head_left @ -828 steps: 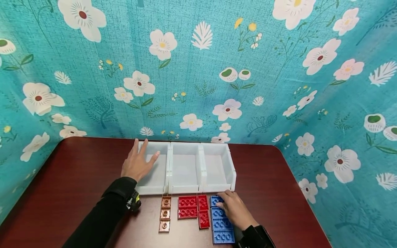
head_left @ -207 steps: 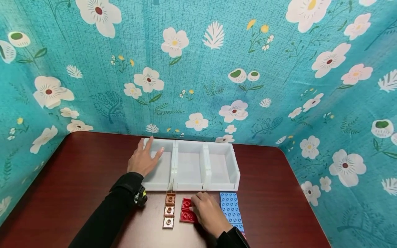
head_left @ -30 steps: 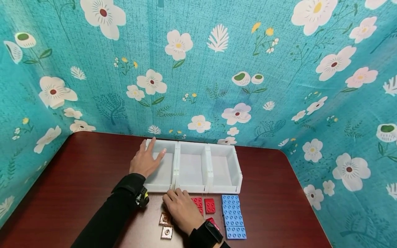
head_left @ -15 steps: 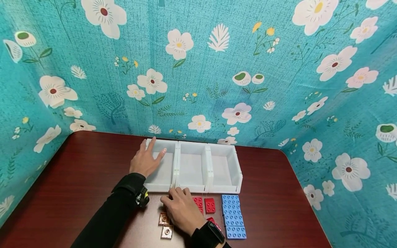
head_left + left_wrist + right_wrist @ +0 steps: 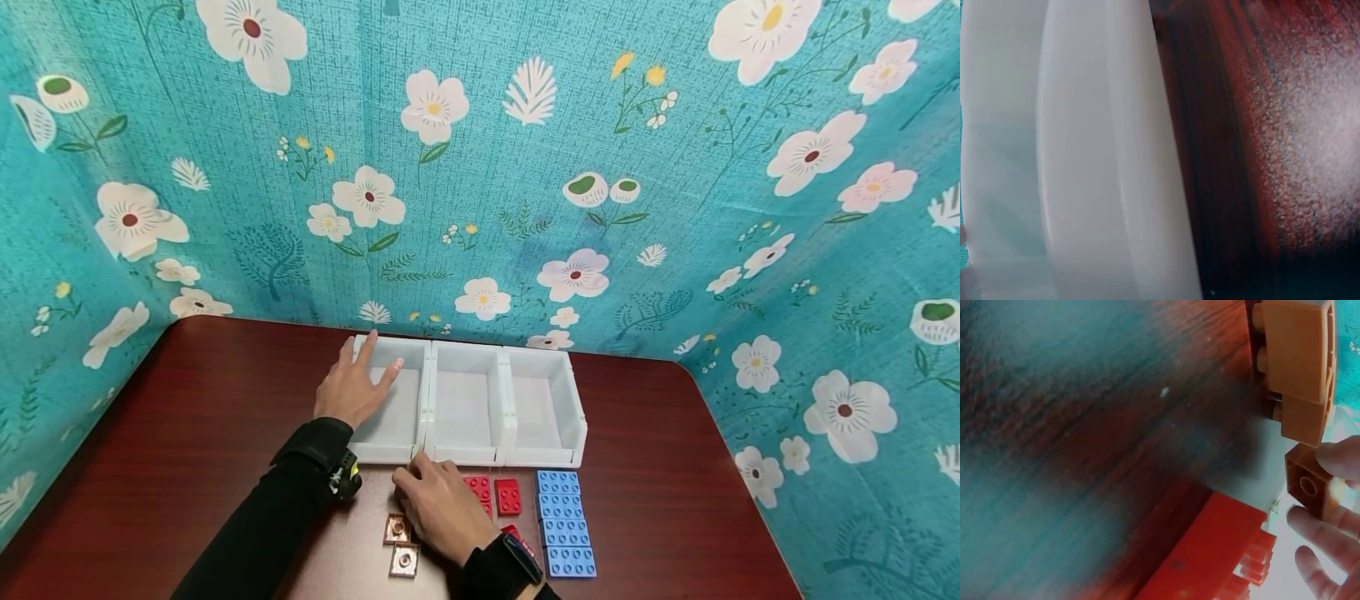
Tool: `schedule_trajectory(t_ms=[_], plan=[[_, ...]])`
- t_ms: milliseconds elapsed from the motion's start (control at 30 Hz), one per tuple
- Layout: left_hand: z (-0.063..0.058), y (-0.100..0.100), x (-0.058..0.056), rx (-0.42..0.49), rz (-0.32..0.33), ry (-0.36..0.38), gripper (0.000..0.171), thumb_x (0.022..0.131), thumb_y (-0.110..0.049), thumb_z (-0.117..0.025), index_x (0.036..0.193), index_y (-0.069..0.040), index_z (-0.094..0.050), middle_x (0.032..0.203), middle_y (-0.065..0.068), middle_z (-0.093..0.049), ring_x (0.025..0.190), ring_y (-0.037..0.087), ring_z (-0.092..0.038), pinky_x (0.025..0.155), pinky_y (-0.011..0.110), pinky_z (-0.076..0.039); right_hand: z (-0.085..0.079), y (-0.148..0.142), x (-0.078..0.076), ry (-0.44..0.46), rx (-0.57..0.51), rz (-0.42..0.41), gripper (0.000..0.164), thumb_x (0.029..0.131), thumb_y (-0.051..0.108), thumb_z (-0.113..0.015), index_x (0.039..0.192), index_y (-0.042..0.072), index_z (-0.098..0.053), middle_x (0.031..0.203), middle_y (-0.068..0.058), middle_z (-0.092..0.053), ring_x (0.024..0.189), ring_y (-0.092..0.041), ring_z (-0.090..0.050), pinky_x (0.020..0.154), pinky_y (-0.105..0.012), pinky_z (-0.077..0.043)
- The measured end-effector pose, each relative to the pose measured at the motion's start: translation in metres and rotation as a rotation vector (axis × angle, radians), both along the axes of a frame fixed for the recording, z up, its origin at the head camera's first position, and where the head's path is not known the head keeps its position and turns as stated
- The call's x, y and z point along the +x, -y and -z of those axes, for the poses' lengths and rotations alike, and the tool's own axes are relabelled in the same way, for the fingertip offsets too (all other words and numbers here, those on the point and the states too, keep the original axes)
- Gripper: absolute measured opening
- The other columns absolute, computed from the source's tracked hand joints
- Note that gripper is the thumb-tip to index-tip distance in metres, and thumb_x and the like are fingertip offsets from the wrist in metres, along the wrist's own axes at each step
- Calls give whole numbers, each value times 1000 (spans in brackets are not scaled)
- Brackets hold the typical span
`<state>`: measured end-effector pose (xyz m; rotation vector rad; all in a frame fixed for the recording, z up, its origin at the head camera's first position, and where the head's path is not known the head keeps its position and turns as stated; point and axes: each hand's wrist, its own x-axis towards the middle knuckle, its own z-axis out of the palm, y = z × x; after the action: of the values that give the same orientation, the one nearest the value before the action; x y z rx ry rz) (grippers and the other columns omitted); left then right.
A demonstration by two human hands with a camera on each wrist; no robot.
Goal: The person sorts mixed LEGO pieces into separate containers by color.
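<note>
My right hand pinches a small orange-brown toy building brick between thumb and fingers; its hollow underside with a ring shows in the right wrist view, and the hand hides it in the head view. Just below lie two more orange-brown bricks, hollow sides up. Red bricks sit right of the hand, studs up where visible, one partly hidden by the wrist. My left hand rests with fingers spread at the left compartment of a white three-part bin.
A column of several blue bricks, studs up, stands at the right of the red ones. Behind the bin, a teal floral cloth hangs along the back edge of the dark red table.
Since the oldest frame, the blue bricks and visible red ones went from hollow side up to studs up. One orange-brown brick left its row for my right hand. The left hand stays put.
</note>
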<state>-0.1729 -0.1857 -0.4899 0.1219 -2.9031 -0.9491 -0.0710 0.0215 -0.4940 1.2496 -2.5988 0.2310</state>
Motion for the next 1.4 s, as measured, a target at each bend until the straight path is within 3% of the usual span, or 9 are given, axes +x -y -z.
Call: schedule_trajectory(t_ms=[267, 533, 733, 900, 1133, 1267, 1400], plan=[[1, 0, 0, -2, 4, 6, 79, 102, -57, -49, 163, -16, -20, 163, 29, -16, 131, 56, -45, 93, 70, -44, 3, 0, -3, -121, 108, 53, 15, 88, 32, -78, 97, 22, -74, 99, 7, -71, 89, -11, -62, 74, -27, -46], [2, 0, -1, -11, 7, -5, 79, 102, -58, -49, 163, -16, -21, 162, 29, -18, 128, 56, -46, 91, 70, -45, -2, 1, 2, -150, 140, 113, 14, 83, 21, -79, 94, 18, -72, 99, 5, -70, 86, -12, -63, 72, -27, -47], [1, 0, -2, -17, 4, 0, 80, 102, -59, -48, 163, -15, -22, 162, 30, -18, 127, 57, -47, 91, 69, -46, -19, 7, 12, -30, 67, 79, 21, 85, 28, -80, 97, 17, -67, 95, 4, -66, 87, -12, -63, 75, -26, -51], [1, 0, -2, -20, 5, 5, 80, 102, -60, -47, 163, -16, -21, 162, 30, -18, 127, 57, -48, 90, 69, -47, -21, 15, 22, 107, 114, -8, 32, 81, 43, -83, 100, 20, -70, 93, 6, -62, 87, -8, -60, 69, -22, -47], [2, 0, -1, -6, 4, 10, 79, 102, -60, -47, 163, -17, -20, 163, 28, -17, 129, 57, -46, 91, 69, -45, -11, 19, 28, 57, 181, 11, 30, 76, 33, -85, 100, 21, -72, 90, 7, -65, 87, -8, -61, 64, -23, -42], [2, 0, -1, -3, 6, 1, 80, 102, -62, -45, 163, -18, -20, 163, 28, -17, 129, 56, -45, 91, 69, -45, -13, 20, 26, 57, 111, -19, 26, 80, 34, -83, 102, 23, -72, 91, 9, -65, 88, -8, -57, 67, -21, -40], [2, 1, -1, -2, 5, 3, 81, 101, -62, -45, 163, -17, -20, 163, 29, -17, 130, 56, -45, 92, 70, -45, -16, 20, 25, 85, 26, -47, 21, 89, 29, -77, 108, 23, -72, 89, 8, -56, 77, -4, -49, 64, -16, -37]])
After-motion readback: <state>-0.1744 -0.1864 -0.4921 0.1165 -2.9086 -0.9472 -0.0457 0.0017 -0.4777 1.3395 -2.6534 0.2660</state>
